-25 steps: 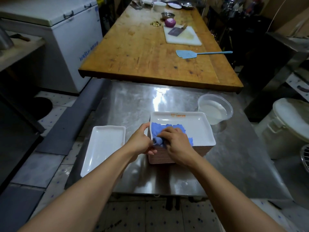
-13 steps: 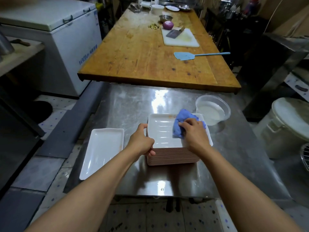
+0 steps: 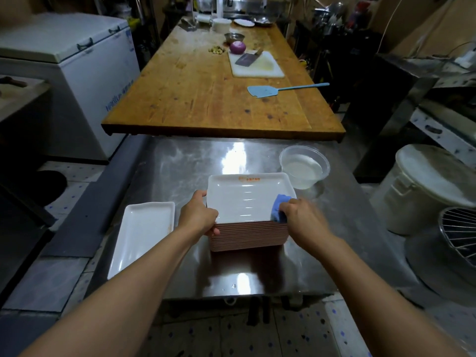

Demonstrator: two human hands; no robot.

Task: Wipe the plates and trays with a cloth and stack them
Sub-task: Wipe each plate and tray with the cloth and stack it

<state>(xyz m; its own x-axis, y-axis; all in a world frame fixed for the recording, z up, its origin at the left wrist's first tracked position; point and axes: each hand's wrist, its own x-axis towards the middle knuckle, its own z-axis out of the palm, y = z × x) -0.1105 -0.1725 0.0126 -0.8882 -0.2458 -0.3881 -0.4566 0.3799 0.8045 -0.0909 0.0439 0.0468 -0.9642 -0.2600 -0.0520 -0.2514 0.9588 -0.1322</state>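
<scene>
Here, a tall stack of trays [image 3: 248, 235] stands near the middle of the steel surface [image 3: 180, 163], its top tray [image 3: 244, 199] white inside with an orange mark at its 12 o'clock rim. The left hand [image 3: 198, 217] grips the stack's near corner at 8 o'clock, thumb over the top rim and fingers curled down the brown edges. The right hand [image 3: 304, 219] is closed around a blue cloth [image 3: 278, 210] and presses it onto the top tray's corner at 4 o'clock, where the cloth hangs slightly over the rim. At 9 o'clock from the stack, just beside it, lies a single long white tray [image 3: 144, 233], flat on the surface. At 1 o'clock from the stack sits a clear plastic bowl [image 3: 304, 167] of cloudy liquid, close to the top tray's far corner; I cannot tell whether they touch. Beyond, at 12 o'clock, a wooden table [image 3: 206, 99] carries a white cutting board [image 3: 257, 65] with a cleaver [image 3: 246, 59] on it, a red onion [image 3: 237, 47] and a blue spatula [image 3: 265, 90].
</scene>
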